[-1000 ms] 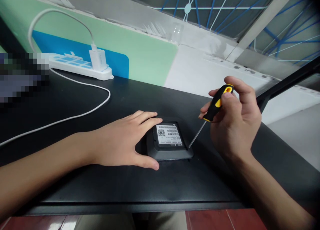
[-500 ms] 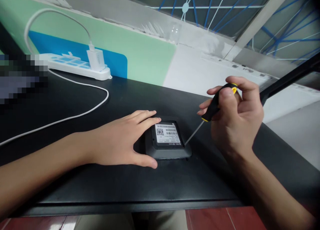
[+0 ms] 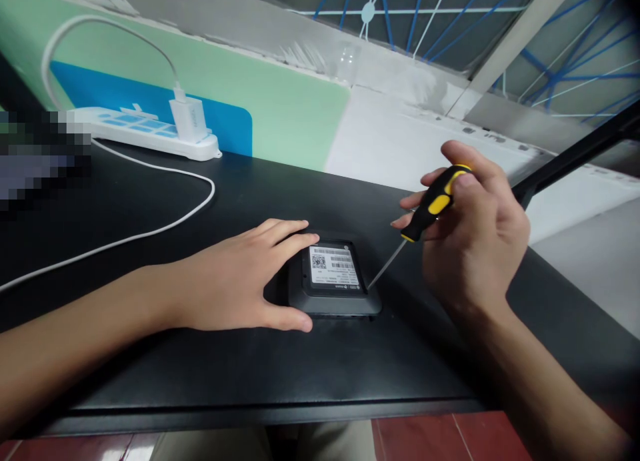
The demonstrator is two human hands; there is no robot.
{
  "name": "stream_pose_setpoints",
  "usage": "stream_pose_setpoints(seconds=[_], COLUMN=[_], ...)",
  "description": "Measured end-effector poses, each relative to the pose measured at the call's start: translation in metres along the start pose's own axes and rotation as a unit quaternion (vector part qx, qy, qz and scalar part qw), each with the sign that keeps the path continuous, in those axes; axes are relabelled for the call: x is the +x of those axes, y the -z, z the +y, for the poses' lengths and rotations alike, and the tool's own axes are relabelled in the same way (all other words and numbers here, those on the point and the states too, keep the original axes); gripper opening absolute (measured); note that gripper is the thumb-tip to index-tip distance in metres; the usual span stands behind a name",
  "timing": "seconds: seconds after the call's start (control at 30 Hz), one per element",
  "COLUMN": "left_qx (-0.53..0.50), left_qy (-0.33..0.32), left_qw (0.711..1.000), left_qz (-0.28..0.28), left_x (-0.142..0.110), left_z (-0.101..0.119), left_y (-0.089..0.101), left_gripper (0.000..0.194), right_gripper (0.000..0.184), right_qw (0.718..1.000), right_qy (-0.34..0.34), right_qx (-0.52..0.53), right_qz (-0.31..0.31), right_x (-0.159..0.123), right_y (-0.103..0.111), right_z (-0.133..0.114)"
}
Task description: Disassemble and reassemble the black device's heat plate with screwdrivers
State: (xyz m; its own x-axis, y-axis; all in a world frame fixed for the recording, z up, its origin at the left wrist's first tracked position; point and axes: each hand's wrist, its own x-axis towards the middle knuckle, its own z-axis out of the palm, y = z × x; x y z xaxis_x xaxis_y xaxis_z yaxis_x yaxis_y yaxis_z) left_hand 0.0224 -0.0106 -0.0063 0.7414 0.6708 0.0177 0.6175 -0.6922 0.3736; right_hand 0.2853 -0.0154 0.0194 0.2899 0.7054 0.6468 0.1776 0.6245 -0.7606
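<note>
A squarish black electronic device (image 3: pixel 335 305) lies on the black table with its label (image 3: pixel 334 269) up, showing a QR code and barcodes. My left hand (image 3: pixel 235 277) spans its left side, the index finger at the far edge and the thumb at the near corner, steadying it. In my right hand (image 3: pixel 480 227) is a black-and-yellow screwdriver (image 3: pixel 425 214), its handle between thumb and fingers. The slanted shaft reaches down to the device's near right corner. Its tip meets the recessed edge there; any screw under it is too small to make out.
A white power strip (image 3: pixel 145 133) with a plugged-in white charger (image 3: pixel 189 119) stands at the back left against the wall. Its white cable (image 3: pixel 165 231) curves across the table's left side. A black bar (image 3: pixel 575 151) slants in at the right. The table's front edge (image 3: pixel 250 414) runs below my hands.
My right fingers have shifted on the screwdriver, and its handle has turned, showing more yellow. The tip stays at the same corner. My left hand and the device keep their place.
</note>
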Motion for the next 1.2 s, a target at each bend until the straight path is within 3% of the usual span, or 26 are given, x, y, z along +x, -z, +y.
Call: stream_pose_setpoints(seconds=[0.1,0.17,0.43,0.63,0.77,0.87,0.97,1.1,1.2], left_qx=[-0.003,-0.004,0.001,0.003,0.008,0.006,0.000,-0.002,-0.003], left_qy=[0.001,0.004,0.002,0.008,0.009,0.008,0.005,-0.004,-0.005], left_qw=[1.000,1.000,1.000,1.000,1.000,1.000,1.000,1.000,1.000], left_qz=[0.002,0.002,0.001,-0.009,-0.011,-0.008,0.004,0.000,0.001], left_x=[-0.0002,-0.0004,0.0002,0.0003,0.0010,0.0015,0.0009,-0.0004,-0.0007], left_z=[0.0007,0.0013,0.0003,0.0033,0.0041,0.0035,0.0026,0.0013,0.0006], left_y=[0.0004,0.0007,0.0002,0.0021,0.0026,0.0020,0.0014,0.0015,0.0016], left_gripper=[0.105,0.105,0.105,0.104,0.105,0.104,0.102,0.101,0.102], right_gripper=[0.030,0.024,0.019,0.027,0.011,0.014,0.012,0.023,0.017], right_qw=[0.999,0.998,0.999,0.999,1.000,0.999,1.000,1.000,0.999], right_qy=[-0.034,-0.033,0.050,-0.009,0.024,0.049,0.026,-0.021,-0.032], right_qx=[0.039,0.056,-0.014,0.040,0.011,-0.015,-0.010,0.021,0.027], right_qz=[0.002,-0.005,-0.005,0.004,-0.011,-0.017,-0.013,-0.001,-0.016], right_x=[0.0006,0.0003,-0.0006,0.0016,0.0013,0.0011,0.0007,-0.0015,-0.0038], right_y=[-0.0009,-0.0019,0.0000,-0.0026,-0.0012,0.0009,0.0006,-0.0026,-0.0037], right_z=[-0.0029,-0.0040,0.0006,-0.0036,-0.0004,0.0013,-0.0014,-0.0064,-0.0058])
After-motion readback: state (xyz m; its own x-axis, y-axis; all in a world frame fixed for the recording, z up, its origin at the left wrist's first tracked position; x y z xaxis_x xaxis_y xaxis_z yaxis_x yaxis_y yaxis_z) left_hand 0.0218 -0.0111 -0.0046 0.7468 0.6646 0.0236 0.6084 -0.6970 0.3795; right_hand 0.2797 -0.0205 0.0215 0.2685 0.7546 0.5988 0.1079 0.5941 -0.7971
